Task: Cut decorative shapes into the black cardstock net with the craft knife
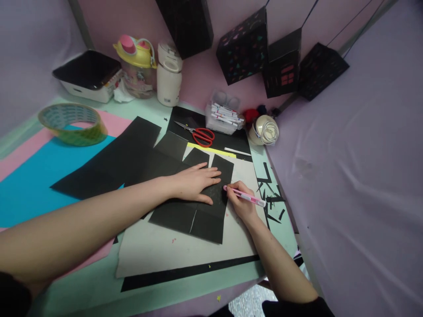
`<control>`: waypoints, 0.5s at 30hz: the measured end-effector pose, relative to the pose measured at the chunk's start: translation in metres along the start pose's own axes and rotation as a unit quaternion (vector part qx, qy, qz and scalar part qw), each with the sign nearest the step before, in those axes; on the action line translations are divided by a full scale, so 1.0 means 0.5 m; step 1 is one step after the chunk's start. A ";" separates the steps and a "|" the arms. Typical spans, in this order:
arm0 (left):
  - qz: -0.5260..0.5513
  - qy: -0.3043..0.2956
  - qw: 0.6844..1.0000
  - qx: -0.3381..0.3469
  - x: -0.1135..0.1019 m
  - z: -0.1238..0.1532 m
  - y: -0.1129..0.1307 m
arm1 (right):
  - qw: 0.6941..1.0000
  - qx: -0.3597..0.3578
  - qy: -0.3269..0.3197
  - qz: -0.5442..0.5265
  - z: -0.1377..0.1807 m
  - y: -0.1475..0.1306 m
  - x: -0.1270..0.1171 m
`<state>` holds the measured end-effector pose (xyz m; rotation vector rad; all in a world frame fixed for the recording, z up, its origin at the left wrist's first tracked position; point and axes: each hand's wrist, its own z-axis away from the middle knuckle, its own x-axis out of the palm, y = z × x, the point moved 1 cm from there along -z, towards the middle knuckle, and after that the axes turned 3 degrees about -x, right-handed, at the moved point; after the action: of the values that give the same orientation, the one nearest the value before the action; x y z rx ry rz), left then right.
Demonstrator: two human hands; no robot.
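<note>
My left hand (pixel 194 181) lies flat with fingers stretched out on a cut and folded sheet of black paper (pixel 198 218), pressing it down. My right hand (pixel 243 203) is closed round a pink pen (pixel 246 196), whose tip touches the right flap of the same black paper. The paper rests on a grey board (pixel 155 248) on the pale green table.
Red-handled scissors (pixel 200 133) lie behind the paper. A box of markers (pixel 224 118), a jar (pixel 264 130), a tape roll (pixel 72 123), two bottles (pixel 139 66) and black paper houses (pixel 244 46) stand at the back. Black scraps (pixel 271 193) lie at the right. Blue and pink sheets (pixel 29 185) cover the left.
</note>
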<state>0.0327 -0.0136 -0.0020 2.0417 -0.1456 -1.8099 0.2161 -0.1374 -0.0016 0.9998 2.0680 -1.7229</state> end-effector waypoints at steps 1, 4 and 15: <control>-0.002 -0.002 1.000 -0.001 0.000 0.000 0.000 | 1.000 -0.001 -0.001 0.000 0.000 0.000 0.000; -0.005 -0.008 1.000 -0.002 -0.001 0.000 0.001 | 1.000 -0.003 0.001 -0.001 -0.001 0.000 0.000; -0.004 -0.008 1.000 -0.002 -0.002 0.001 0.003 | 1.000 -0.009 -0.009 -0.006 -0.002 0.001 0.000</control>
<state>0.0324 -0.0145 -0.0004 2.0283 -0.1377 -1.8303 0.2166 -0.1362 -0.0018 0.9657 2.0781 -1.7096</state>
